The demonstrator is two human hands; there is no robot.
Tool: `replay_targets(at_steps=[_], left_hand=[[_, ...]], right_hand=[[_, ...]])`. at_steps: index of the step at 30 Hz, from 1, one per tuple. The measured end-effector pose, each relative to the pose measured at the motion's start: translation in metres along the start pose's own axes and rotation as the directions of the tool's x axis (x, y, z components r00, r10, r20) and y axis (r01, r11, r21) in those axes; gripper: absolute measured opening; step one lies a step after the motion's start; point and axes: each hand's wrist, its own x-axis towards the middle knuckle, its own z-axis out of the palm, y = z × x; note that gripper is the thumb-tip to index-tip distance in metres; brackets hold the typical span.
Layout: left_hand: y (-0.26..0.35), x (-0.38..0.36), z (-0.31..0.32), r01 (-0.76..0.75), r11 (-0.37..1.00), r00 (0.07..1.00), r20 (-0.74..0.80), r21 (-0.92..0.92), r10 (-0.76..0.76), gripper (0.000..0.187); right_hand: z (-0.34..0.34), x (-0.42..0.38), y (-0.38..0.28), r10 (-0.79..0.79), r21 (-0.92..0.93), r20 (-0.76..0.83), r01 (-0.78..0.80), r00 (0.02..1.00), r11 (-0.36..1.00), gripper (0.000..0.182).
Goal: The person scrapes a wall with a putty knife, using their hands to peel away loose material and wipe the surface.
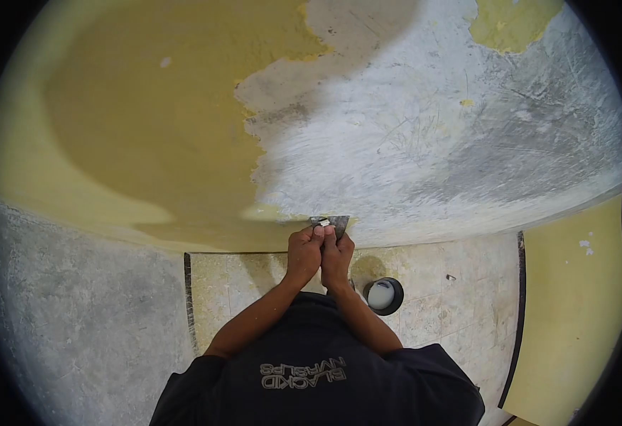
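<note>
My left hand (304,254) and my right hand (337,260) are side by side at the foot of the painted wall, thumbs together and fingers closed. Between them they grip a scraper (341,223), whose flat grey blade shows above the fingers. Something small and white (324,222) shows at the thumb tips; I cannot make out whether it belongs to the scraper. The blade is at the lower edge of the wall (396,135), where yellow paint (161,135) borders a bare, whitish scraped patch. My fingers hide the rest of the scraper.
A dark round bucket (398,297) with whitish contents stands on the stained tile floor (446,291), right of my right arm. A grey wall surface (83,284) is at left and a yellow one (574,305) at right. Dark strips edge the floor.
</note>
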Motion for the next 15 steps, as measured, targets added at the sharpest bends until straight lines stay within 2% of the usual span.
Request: replay_targets(at_steps=[3, 5, 6, 8, 9, 11, 12, 13, 15], left_hand=[[-0.006, 0.003, 0.002, 0.011, 0.998, 1.0, 0.026, -0.062, -0.01, 0.033], [-0.002, 0.001, 0.003, -0.082, 0.996, 0.996, -0.031, -0.023, 0.081, 0.035], [-0.004, 0.002, 0.003, -0.081, 0.997, 0.996, -0.032, -0.021, 0.08, 0.035], [-0.01, 0.004, 0.006, -0.039, 0.986, 0.999, 0.029, -0.165, 0.044, 0.035], [-0.011, 0.005, 0.007, -0.041, 0.985, 0.998, 0.029, -0.168, 0.047, 0.035], [-0.012, 0.004, 0.008, -0.054, 0.988, 0.998, 0.003, -0.142, 0.055, 0.036], [-0.01, 0.003, 0.006, -0.057, 0.989, 0.998, 0.006, -0.139, 0.058, 0.036], [-0.006, 0.002, 0.002, -0.063, 0.995, 0.998, -0.011, -0.076, 0.062, 0.037], [-0.002, -0.001, -0.001, -0.063, 0.998, 0.998, -0.019, -0.008, 0.063, 0.037]], right_hand=[[0.0, 0.0, -0.007, 0.018, 0.081, 0.021, -0.019, 1.0, 0.997, 0.031], [0.005, -0.003, -0.012, 0.065, 0.162, -0.003, -0.064, 0.998, 0.985, 0.03], [0.004, -0.003, -0.015, 0.067, 0.164, -0.002, -0.066, 0.998, 0.984, 0.03], [-0.004, -0.001, -0.019, -0.146, -0.205, -0.013, 0.141, 0.989, 0.969, 0.03], [-0.004, 0.001, -0.019, -0.15, -0.206, -0.012, 0.144, 0.989, 0.968, 0.03], [-0.006, 0.001, -0.017, -0.092, -0.087, 0.021, 0.094, 0.996, 0.992, 0.032], [-0.004, -0.002, -0.023, 0.064, 0.069, 0.05, -0.067, 0.997, 0.995, 0.029], [0.001, -0.004, -0.026, 0.06, 0.077, 0.049, -0.064, 0.997, 0.995, 0.029], [0.007, -0.009, -0.028, 0.167, 0.302, 0.053, -0.176, 0.984, 0.937, 0.03]])
